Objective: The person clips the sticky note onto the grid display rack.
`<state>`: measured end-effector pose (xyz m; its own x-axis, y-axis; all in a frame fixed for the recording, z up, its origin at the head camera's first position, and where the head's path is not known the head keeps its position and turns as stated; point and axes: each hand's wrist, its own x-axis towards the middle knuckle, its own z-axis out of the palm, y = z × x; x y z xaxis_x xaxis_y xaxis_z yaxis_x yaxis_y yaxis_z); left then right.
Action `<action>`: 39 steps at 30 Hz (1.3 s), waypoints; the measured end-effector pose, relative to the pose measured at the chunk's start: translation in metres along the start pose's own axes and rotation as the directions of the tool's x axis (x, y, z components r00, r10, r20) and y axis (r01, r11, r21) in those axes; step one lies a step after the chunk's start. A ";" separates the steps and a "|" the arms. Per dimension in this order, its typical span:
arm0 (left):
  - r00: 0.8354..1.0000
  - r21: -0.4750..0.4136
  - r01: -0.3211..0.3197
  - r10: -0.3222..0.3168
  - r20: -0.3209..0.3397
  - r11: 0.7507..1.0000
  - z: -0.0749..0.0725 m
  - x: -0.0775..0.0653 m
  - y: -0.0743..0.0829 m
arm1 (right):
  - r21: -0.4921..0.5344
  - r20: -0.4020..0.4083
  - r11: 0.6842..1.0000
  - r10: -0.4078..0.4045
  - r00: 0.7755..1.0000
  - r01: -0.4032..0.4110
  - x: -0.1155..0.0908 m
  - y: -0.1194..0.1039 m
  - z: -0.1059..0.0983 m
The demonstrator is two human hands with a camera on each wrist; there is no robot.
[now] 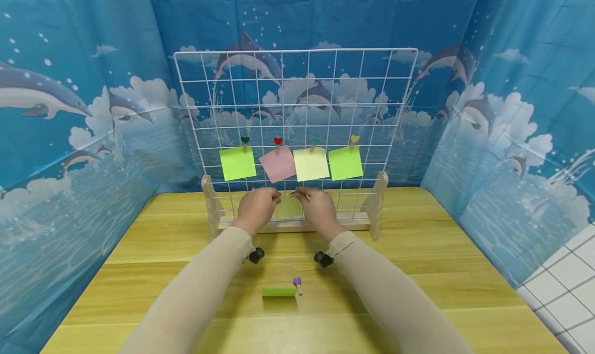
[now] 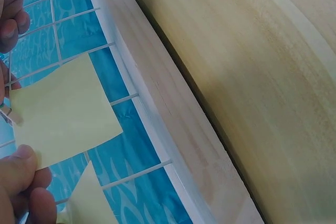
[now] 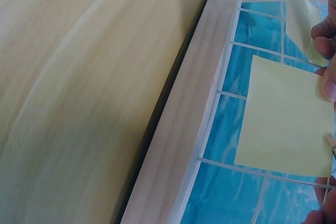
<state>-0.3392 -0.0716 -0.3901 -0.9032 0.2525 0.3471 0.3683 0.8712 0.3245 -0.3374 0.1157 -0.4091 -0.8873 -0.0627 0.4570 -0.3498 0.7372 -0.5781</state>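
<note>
At the lower part of the white wire grid [image 1: 334, 78], a pale yellow sticky note [image 1: 288, 209] lies against the wires. My left hand [image 1: 257, 209] pinches the note's edge between thumb and fingers; a second pale yellow paper [image 2: 90, 200] shows beside that hand in the left wrist view. My right hand [image 1: 318, 209] holds a small wooden clothespin [image 3: 331, 141] at the note's upper edge, and some of its fingers reach behind the wires. Most of the clothespin is hidden or cut off by the frame.
Above the hands, heart-topped clothespins hold a green note [image 1: 238, 164], a pink note [image 1: 278, 165], a cream note [image 1: 311, 165] and another green note [image 1: 346, 164]. Wooden feet [image 1: 378, 206] support the grid. Nearer on the table lie a green paper [image 1: 279, 292] and a purple-heart clothespin [image 1: 298, 284].
</note>
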 end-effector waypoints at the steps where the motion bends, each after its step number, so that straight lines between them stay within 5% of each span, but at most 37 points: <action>1: 1.000 0.000 0.000 0.000 0.000 1.000 0.000 0.000 0.000 | 0.001 -0.005 1.000 -0.002 1.000 0.002 0.000 0.000 0.000; 39: 1.000 0.014 0.007 -0.008 0.029 1.000 -0.002 0.001 -0.001 | 0.049 -0.008 0.998 -0.032 0.999 0.032 -0.004 0.001 0.007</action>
<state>-0.3399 -0.0728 -0.3887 -0.9121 0.2577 0.3190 0.3584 0.8790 0.3144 -0.3361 0.1120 -0.4169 -0.8733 -0.0804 0.4805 -0.3922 0.7010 -0.5956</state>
